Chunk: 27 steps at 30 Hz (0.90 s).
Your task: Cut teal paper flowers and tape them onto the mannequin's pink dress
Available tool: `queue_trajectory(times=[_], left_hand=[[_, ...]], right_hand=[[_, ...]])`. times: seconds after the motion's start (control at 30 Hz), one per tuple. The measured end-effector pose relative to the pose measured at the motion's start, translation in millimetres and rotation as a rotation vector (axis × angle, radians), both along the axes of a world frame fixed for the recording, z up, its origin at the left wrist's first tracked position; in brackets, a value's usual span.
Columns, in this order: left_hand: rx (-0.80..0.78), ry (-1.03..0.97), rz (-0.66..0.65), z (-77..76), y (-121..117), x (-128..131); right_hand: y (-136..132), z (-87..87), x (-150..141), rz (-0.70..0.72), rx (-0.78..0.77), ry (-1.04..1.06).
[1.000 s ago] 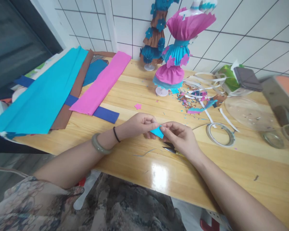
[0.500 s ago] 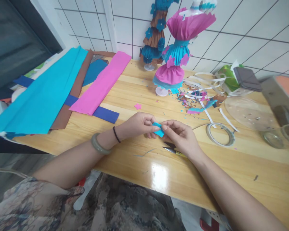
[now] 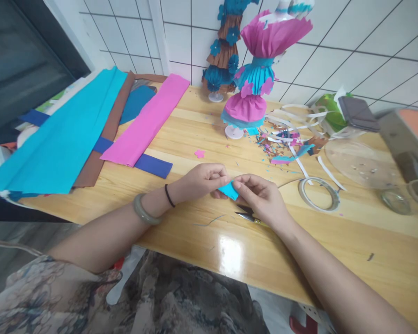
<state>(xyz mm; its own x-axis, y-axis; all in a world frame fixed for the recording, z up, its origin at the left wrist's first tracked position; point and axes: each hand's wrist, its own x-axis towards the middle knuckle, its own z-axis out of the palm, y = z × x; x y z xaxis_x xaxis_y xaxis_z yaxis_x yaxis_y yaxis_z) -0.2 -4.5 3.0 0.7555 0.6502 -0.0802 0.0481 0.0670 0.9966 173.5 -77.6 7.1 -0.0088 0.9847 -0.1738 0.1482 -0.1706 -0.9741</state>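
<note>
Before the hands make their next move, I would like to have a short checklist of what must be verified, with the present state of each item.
1. Blue paper piece gripped by left hand and right hand: ok, fingers of both hold it.
2. Its exact shape: cannot tell, fingers cover part.
3. Scissors set down: ok, they lie on the table by the right hand, which partly hides them.
4. Pink paper flower clear of the hands: ok, it lies apart, beyond them.
5. Tape roll clear of the right hand: ok, flat to its right.
6. Paper scraps tidied away: not ok, they lie scattered.
</note>
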Motion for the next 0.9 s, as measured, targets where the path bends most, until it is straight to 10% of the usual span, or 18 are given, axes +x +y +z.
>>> queue_trajectory(times=[0.9], left_hand=[[0.130, 0.059, -0.039, -0.9, -2.9, 0.2]], right_hand=[[2.4, -2.9, 3.4, -0.052, 0.085, 0.052]])
